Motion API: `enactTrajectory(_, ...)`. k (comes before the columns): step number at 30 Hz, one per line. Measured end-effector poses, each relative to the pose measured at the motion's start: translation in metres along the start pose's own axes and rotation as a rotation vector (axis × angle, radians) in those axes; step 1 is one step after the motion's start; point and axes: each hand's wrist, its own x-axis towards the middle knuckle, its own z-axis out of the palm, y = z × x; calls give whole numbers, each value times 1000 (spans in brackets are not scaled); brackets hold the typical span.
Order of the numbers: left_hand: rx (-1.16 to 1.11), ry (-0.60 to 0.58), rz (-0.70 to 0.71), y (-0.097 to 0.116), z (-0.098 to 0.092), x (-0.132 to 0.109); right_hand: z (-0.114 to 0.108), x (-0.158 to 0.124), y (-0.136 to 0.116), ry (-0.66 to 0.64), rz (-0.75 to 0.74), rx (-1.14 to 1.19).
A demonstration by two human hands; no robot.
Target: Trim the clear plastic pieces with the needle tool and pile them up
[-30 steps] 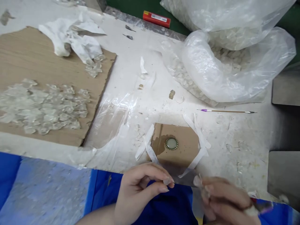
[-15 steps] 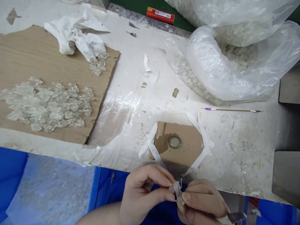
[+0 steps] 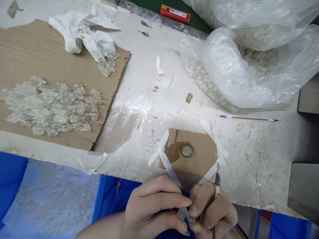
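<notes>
A: Where's the clear pc (image 3: 183, 213)?
B: Btwn L hand (image 3: 156, 207) & R hand (image 3: 213, 208), fingertips of both pinched on it (R also grips the thin tool (image 3: 217, 181)).
A: Tip?
B: Pinch lightly, angle tool away.

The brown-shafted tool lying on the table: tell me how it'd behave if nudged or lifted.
The tool probably feels light, its shaft being so slender. It may roll when nudged, since it looks rod-like and lies loose on the table. Its needle-thin tips could bend or snag if pressed.
</notes>
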Motion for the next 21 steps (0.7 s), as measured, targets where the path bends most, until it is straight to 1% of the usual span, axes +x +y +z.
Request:
enactTrajectory(2,32,-11,19,1,-2,0,4,9,1,26,-94,19)
enactTrajectory(3,45,-11,26,2,-2,0,5,12,1,25,-114,-3)
enactTrajectory(6,93,5,48,2,-3,0,6,12,2,-6,-110,-73)
enactTrajectory(10,152,20,99,1,-3,1,7,9,3,6,-77,-13)
enactTrajectory(14,162,34,129,0,-1,4,9,10,4,16,-42,36)
enactTrajectory(21,86,50,82,-1,3,3,12,12,6,-4,-43,64)
